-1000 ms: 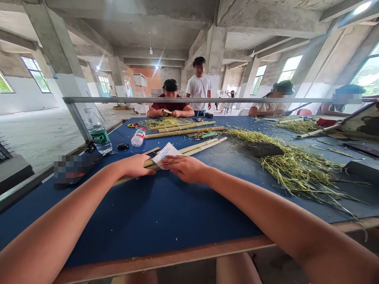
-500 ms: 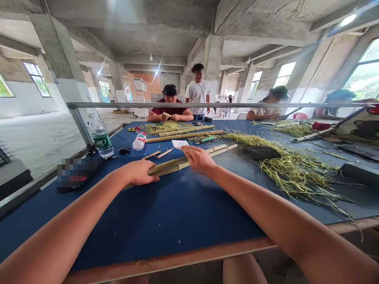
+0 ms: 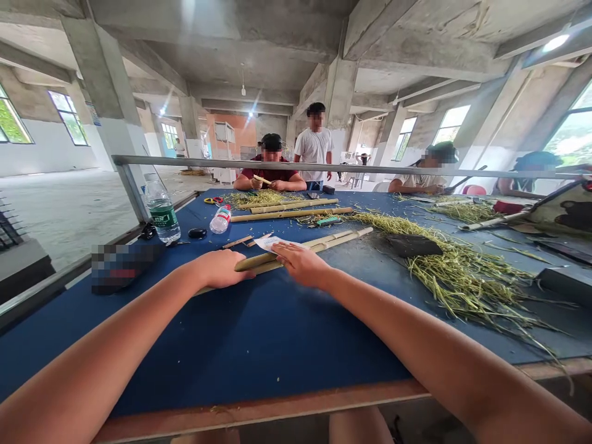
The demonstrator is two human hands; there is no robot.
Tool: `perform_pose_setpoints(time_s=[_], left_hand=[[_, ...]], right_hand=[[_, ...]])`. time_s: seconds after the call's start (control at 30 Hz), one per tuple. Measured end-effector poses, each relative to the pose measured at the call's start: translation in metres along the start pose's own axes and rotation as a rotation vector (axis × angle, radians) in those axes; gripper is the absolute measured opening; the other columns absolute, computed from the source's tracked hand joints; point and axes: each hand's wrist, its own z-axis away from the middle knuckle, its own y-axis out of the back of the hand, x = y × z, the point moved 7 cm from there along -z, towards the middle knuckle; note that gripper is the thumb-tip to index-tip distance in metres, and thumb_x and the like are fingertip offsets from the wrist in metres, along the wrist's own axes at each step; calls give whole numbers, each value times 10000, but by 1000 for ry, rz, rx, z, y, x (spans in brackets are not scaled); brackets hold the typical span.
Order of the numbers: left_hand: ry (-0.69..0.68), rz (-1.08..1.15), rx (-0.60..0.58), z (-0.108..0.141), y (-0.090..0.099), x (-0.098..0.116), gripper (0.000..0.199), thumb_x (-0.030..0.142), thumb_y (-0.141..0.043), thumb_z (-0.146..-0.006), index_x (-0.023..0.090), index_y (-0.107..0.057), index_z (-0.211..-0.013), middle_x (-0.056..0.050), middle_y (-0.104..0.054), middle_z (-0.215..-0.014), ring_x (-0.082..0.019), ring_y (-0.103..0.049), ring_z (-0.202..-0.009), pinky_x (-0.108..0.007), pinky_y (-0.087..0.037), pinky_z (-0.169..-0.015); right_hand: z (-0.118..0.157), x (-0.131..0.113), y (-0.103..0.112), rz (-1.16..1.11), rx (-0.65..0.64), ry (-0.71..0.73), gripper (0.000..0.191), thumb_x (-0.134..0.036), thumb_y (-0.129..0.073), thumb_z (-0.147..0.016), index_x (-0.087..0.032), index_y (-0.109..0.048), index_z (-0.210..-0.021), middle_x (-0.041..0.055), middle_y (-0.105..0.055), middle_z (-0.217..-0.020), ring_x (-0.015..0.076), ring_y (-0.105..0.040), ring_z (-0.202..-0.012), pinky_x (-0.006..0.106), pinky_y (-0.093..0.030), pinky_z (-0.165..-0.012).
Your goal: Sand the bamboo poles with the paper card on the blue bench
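Observation:
Two lengths of split bamboo (image 3: 345, 239) lie side by side, slanting across the blue table in front of me. My left hand (image 3: 224, 269) is closed around their near end, with the thumb side against the table. Fingers flat and together, my right hand (image 3: 301, 264) presses a white printed sheet, which looks like sandpaper (image 3: 267, 243), onto the bamboo a short way ahead of the left hand. The underside of the sheet is hidden. Just beyond the hands are small wooden sticks (image 3: 237, 242).
A large water bottle (image 3: 163, 213), a small bottle (image 3: 220, 219) and a black oval item (image 3: 197, 233) stand or lie to the left. Bamboo poles (image 3: 291, 213) lie farther back. Shavings (image 3: 444, 268) and a dark block (image 3: 413, 244) are at right. Co-workers sit across the table.
My right hand has slid back along the bamboo with the sheet, closer to my left hand. The left hand keeps its hold, and the bamboo has rolled or tilted slightly.

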Motion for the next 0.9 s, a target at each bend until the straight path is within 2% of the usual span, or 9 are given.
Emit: perform_pose_setpoints(time_s=[0.1, 0.23, 0.3, 0.4, 0.53, 0.63, 0.8, 0.9], left_hand=[[-1, -63, -1, 0, -2, 1, 687, 830, -502, -1073, 264, -809, -1313, -184, -915, -1385, -419, -865, -1193, -441, -616, -923], [5, -146, 22, -1, -3, 0, 797, 900, -410, -1081, 265, -778, -1389, -205, -909, -1392, -445, -873, -1166, -471, -629, -939], [3, -165, 31, -1, -2, 0, 794, 913, -417, -1073, 276, -786, -1370, -199, -914, -1373, -451, -875, -1166, -473, -630, -947], [-4, -162, 35, -1, -1, 2, 731, 897, -493, -1051, 297, -804, -1330, -177, -924, -1337, -447, -878, -1161, -466, -631, -948], [4, -168, 32, 0, 0, 4, 728, 909, -520, -1030, 296, -810, -1296, -175, -924, -1327, -450, -876, -1165, -466, -630, -938], [10, -173, 30, 0, 0, 2, 768, 950, -500, -1016, 299, -810, -1280, -176, -922, -1327, -444, -874, -1162, -457, -626, -934], [-8, -167, 37, -3, -2, -2, 796, 973, -469, -1014, 309, -805, -1295, -167, -915, -1359, -437, -870, -1171, -444, -620, -917], [-8, -165, 25, -3, -3, -2, 786, 958, -467, -1023, 307, -796, -1314, -167, -914, -1370, -435, -870, -1174, -443, -618, -908]], right_hand=[[0, 6, 3, 47, -48, -23, 623, -205, -509, -1203, -129, -683, -1796, 176, -660, -1822, 313, -600, -1735, 494, -439, -1487], [6, 37, 18, 172, -102, -250, 605, -203, -469, -1230, -67, -672, -1784, 226, -660, -1809, 343, -595, -1737, 502, -433, -1481], [8, 42, 20, 207, -115, -307, 597, -205, -470, -1237, -40, -667, -1776, 251, -651, -1811, 350, -584, -1746, 498, -413, -1488], [6, 28, 13, 191, -107, -279, 597, -218, -471, -1244, -35, -657, -1781, 251, -643, -1820, 342, -568, -1758, 482, -406, -1490], [1, -2, 3, 96, -78, -122, 607, -245, -501, -1236, -88, -656, -1802, 199, -649, -1830, 328, -572, -1756, 472, -413, -1490], [1, -4, 6, 75, -62, -82, 564, -251, -525, -1233, -162, -718, -1755, 155, -701, -1791, 321, -628, -1711, 477, -455, -1462], [5, 23, 24, 167, -100, -289, 478, -316, -480, -1285, -210, -806, -1619, 150, -795, -1681, 348, -739, -1569, 458, -565, -1314], [8, 32, 29, 192, -136, -390, 474, -359, -444, -1312, -216, -835, -1537, 156, -848, -1580, 352, -783, -1472, 416, -581, -1222]])
